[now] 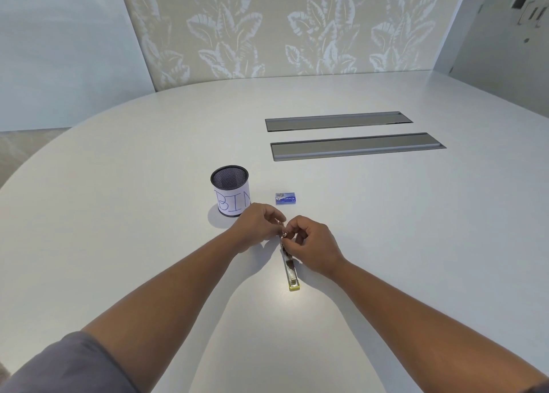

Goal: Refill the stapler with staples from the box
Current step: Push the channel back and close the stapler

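Stapler lies opened on the worktop; both hands, left and right, pinch its far end (exact grip unclear). Staple box sits at twelve o'clock, bin cup at eleven.

Looks like an office meeting room: big white counter with two cable hatches, leaf-pattern wall panel.

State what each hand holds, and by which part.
Both the left hand and right hand grip the stapler at its far end; further detail is too small to tell.
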`<state>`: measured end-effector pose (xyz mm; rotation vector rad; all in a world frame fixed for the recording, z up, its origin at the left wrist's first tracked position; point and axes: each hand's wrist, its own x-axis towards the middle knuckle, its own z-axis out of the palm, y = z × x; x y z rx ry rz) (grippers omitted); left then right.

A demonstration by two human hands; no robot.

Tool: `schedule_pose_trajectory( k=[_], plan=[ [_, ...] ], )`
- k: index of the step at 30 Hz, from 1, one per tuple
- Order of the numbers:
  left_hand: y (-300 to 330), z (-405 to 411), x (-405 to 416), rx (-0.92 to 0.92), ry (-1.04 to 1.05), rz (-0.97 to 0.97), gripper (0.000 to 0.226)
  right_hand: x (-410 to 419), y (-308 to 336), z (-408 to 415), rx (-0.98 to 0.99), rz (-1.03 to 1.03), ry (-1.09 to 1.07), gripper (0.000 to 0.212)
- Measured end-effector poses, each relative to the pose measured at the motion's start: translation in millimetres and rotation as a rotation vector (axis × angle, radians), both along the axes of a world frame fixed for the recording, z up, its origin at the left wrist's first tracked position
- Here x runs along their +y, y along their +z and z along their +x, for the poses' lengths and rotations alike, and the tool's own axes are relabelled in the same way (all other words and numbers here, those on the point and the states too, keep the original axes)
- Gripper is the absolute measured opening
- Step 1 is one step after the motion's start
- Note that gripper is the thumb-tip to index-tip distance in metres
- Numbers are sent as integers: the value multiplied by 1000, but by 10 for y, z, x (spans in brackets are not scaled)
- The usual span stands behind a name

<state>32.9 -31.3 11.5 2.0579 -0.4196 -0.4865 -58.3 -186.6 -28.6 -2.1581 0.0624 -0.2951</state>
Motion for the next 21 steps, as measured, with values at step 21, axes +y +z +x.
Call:
schedule_pose_trajectory(
  k=[21],
  plan=[
    [-49, 18, -3, 116, 116, -48, 34, -4, 4, 10, 26, -29, 22, 19]
  ],
)
